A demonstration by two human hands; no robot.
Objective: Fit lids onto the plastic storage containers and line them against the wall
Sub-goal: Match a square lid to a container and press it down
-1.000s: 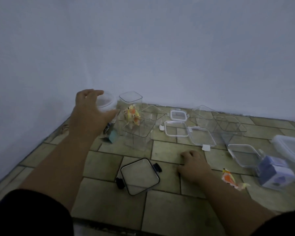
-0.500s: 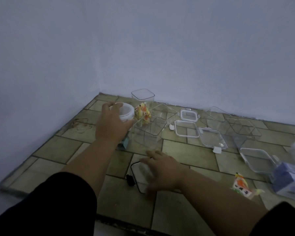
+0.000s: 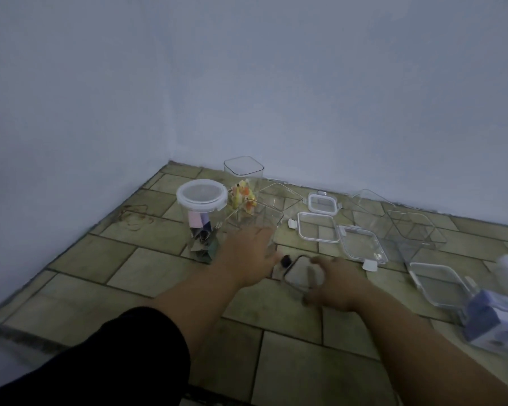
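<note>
Square black-rimmed lid (image 3: 301,272): on floor, under curled right hand (image 3: 333,284), fingers gripping its edge. Spread left hand (image 3: 251,253) touches the square container (image 3: 254,222) just beyond.

**Colours on the floor**

Floor tiles (image 3: 147,271): olive-tan, dark grout. Wall (image 3: 305,83): plain pale blue-grey. Round jar (image 3: 201,218): clear, white-rimmed lid, pink and purple items inside. Square lid (image 3: 301,272): clear, black rim and clip. Sleeve (image 3: 106,364): black. Box (image 3: 493,323): lavender and white.
</note>
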